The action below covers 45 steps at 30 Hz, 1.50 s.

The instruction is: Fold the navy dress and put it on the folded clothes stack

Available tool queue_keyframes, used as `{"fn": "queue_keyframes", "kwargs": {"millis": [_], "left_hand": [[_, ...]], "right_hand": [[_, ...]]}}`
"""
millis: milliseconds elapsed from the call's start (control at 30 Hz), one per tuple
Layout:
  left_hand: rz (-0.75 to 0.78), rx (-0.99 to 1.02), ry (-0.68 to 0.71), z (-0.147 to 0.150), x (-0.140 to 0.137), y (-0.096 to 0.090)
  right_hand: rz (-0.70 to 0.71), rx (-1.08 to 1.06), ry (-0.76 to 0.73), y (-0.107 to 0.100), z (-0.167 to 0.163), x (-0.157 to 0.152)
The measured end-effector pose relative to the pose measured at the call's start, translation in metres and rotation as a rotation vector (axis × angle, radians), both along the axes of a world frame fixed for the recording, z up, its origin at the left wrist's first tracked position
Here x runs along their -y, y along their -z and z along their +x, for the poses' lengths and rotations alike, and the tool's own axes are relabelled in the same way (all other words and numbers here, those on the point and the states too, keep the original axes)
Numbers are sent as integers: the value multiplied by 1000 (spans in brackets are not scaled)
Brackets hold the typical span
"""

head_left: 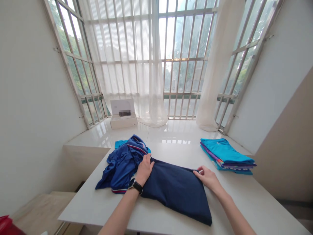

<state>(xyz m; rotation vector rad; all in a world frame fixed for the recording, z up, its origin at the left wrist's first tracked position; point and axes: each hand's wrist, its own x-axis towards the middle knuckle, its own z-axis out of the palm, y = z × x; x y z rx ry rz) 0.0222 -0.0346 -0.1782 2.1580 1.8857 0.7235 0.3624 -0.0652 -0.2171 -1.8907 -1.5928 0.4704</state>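
A dark navy garment [178, 191] lies folded flat on the white table [256, 202] in front of me. My left hand [144, 169], with a black watch on its wrist, presses on the garment's far left corner. My right hand [207, 178] pinches the far right corner between thumb and fingers. A crumpled heap of blue clothes with red and white trim [123, 163] sits just left of my left hand, touching the navy garment.
A neat stack of folded turquoise and purple clothes [226, 155] lies at the table's right. A white box [123, 114] stands on the glossy window ledge behind. Sheer curtains hang over barred windows. A red object [7, 225] shows at the bottom left.
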Motion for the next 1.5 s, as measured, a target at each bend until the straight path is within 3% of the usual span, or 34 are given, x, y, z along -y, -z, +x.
{"fn": "queue_keyframes", "kwargs": {"millis": [100,167,233,300,333,433,500,633,767,833,900,1000,1067,1133,1200,1267,1367,1500], "left_hand": [[41,-42,97,18,22,-25],[120,-38,230,42,57,-30],[186,10,465,70,104,-16],[254,-15,653,96,148,17],[363,-54,699,106,165,37],[616,-137,653,123,190,87],[707,-111,616,123,191,101],[843,16,564,112,190,94],[866,63,527,107,200,93],[822,80,565,101,204,92],[664,117,692,89,208,82],[162,305,830,64,213,40],[-191,472,746,47,211,3],[-284,605,554,35,200,-27],[-282,687,418,26,177,-40],[-277,705,322,21,148,-36],[-260,569,259,16,112,-15],[-191,379,242,14,99,5]], "right_hand": [[-50,-26,-4,1,5,31],[-65,-25,13,3,7,54],[-65,-3,45,4,11,74],[-66,36,86,3,15,92],[-56,74,116,2,17,100],[107,252,123,-3,22,124],[259,367,-32,-4,25,141],[325,523,-430,8,28,177],[420,567,-439,27,27,198],[471,505,-411,26,23,205],[465,393,-420,15,19,211],[355,163,-496,-24,9,214],[232,-8,-534,-55,-1,205],[106,-144,-496,-81,-14,183],[20,-228,-434,-94,-28,150],[-34,-256,-372,-90,-41,115],[-146,-224,-337,-66,-53,74],[-165,-169,-280,-34,-56,56]]}}
